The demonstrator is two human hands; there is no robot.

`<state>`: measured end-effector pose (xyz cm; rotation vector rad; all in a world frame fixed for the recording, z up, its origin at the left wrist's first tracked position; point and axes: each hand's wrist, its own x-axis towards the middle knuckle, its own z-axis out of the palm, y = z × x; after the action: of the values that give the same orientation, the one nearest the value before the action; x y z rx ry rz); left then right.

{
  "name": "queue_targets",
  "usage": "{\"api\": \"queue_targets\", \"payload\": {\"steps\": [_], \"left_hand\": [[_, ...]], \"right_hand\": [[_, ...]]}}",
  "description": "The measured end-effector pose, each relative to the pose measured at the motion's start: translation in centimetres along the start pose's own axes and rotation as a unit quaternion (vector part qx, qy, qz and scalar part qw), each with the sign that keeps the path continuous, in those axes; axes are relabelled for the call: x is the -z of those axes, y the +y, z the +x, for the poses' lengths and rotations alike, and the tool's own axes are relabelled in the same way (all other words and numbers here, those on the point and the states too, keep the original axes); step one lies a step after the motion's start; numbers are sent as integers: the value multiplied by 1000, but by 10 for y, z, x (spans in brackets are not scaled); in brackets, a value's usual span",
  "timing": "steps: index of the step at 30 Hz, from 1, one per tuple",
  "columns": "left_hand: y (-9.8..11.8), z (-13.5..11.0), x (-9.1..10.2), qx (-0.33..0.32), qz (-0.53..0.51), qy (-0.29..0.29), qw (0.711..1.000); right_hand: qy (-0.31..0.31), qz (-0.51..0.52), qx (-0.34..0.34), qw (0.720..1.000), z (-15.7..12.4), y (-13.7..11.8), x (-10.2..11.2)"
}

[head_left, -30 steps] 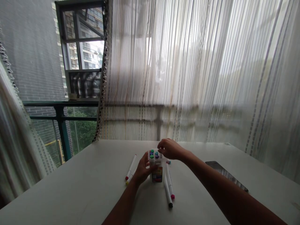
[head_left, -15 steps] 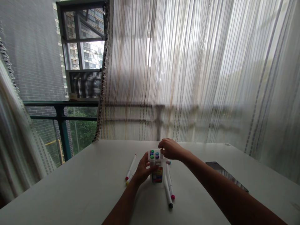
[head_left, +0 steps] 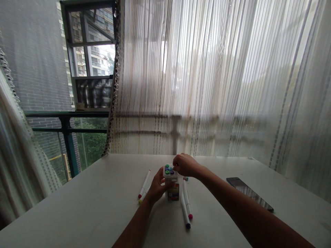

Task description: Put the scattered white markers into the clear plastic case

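A clear plastic marker case [head_left: 173, 192] stands upright on the white table, with a dark printed label on its front. Green, blue and purple marker caps [head_left: 167, 171] show at its top. My left hand [head_left: 157, 187] is wrapped round the case's left side, thumb across the front. Above the case's right part, my right hand [head_left: 185, 165] is closed, its fingertips down by the caps; what they pinch is hidden. To the right of the case lie a black-tipped marker [head_left: 185, 212] and a pink-tipped marker [head_left: 188, 201].
Left of the case lie a red-tipped marker [head_left: 144, 184] and a yellow-tipped marker [head_left: 143, 196], partly behind my left hand. Behind my right wrist is the end of another marker [head_left: 185, 178]. A phone [head_left: 248, 193] lies at the right. A sheer curtain [head_left: 196, 86] hangs beyond the table [head_left: 108, 206].
My right hand has shifted slightly left over the top of the case, and the caps there sit a little differently. My left hand still holds the case in place.
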<state>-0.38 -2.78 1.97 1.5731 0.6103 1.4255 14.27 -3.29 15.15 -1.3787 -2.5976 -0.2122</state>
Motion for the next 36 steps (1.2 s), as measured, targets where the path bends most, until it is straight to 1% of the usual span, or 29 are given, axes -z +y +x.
{"api": "queue_targets", "payload": {"steps": [8, 15, 25, 28, 32, 36], "left_hand": [[2, 0, -1, -7, 0, -7, 1000], [0, 2, 0, -7, -4, -11, 1000], [-2, 0, 0, -7, -11, -13, 1000], [-2, 0, 1, -6, -12, -10, 1000], [-2, 0, 1, -4, -10, -8, 1000], [-2, 1, 1, -4, -8, -9, 1000]], "right_hand": [[34, -1, 0, 999, 2, 0, -1], [59, 11, 0, 998, 6, -3, 1], [22, 19, -3, 1000, 6, -9, -8], [16, 32, 1, 999, 5, -9, -8], [17, 44, 3, 999, 2, -6, 0], [-18, 47, 6, 999, -2, 2, 14]]}}
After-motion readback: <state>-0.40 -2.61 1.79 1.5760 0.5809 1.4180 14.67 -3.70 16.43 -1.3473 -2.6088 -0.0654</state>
